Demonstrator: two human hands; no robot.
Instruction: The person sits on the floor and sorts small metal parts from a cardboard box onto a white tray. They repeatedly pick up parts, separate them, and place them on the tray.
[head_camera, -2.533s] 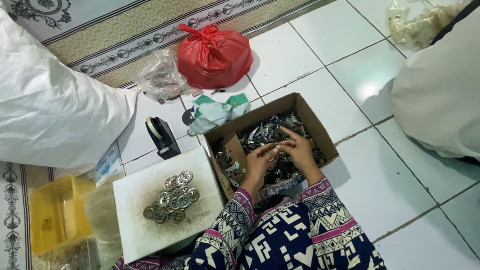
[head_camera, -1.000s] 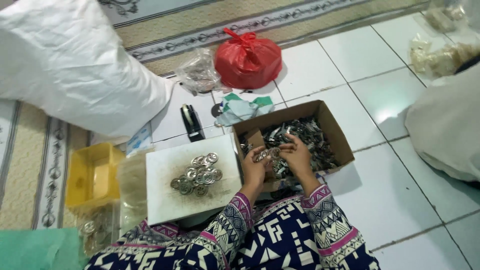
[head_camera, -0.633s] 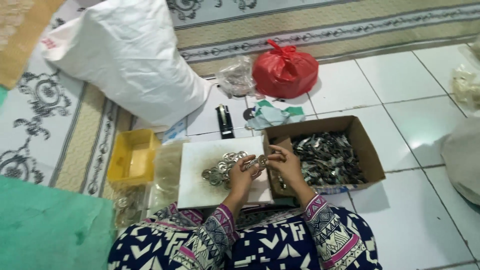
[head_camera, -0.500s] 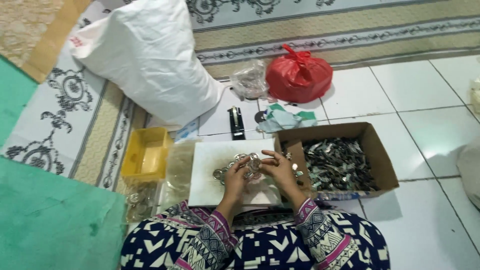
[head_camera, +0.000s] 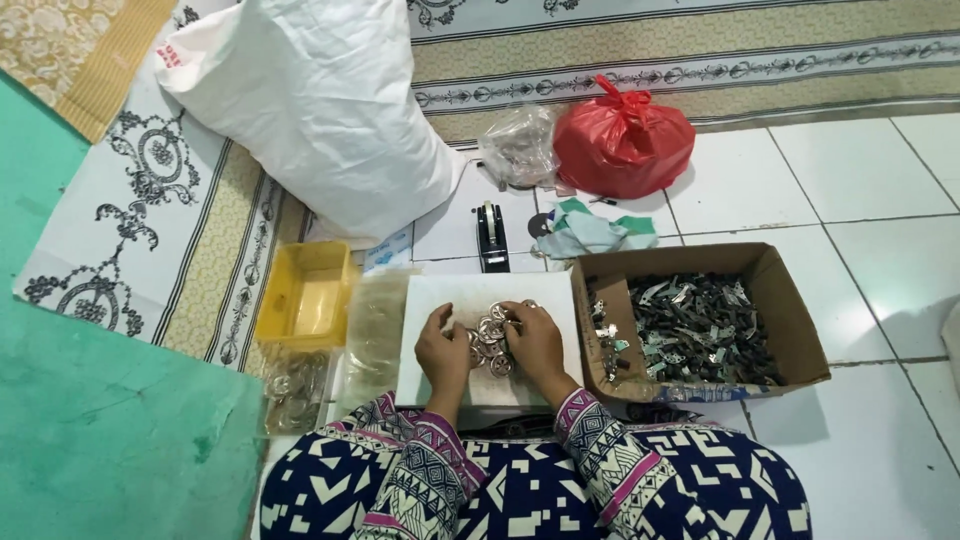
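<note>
On the flat white board (head_camera: 440, 300) your left hand (head_camera: 443, 352) and right hand (head_camera: 535, 340) now curl loosely over the small pile of round silver metal rings (head_camera: 492, 338); whether either pinches one, you cannot tell. Earlier both hands were inside the brown cardboard box of metal clips (head_camera: 780, 300), just right of the board, and your view has since swung left.

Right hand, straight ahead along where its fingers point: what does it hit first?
The right hand points up and slightly left, its fingers already in the pile of round metal pieces on the white board. Past the pile lies bare board, then probably the black tape dispenser; depth is unclear.
</note>
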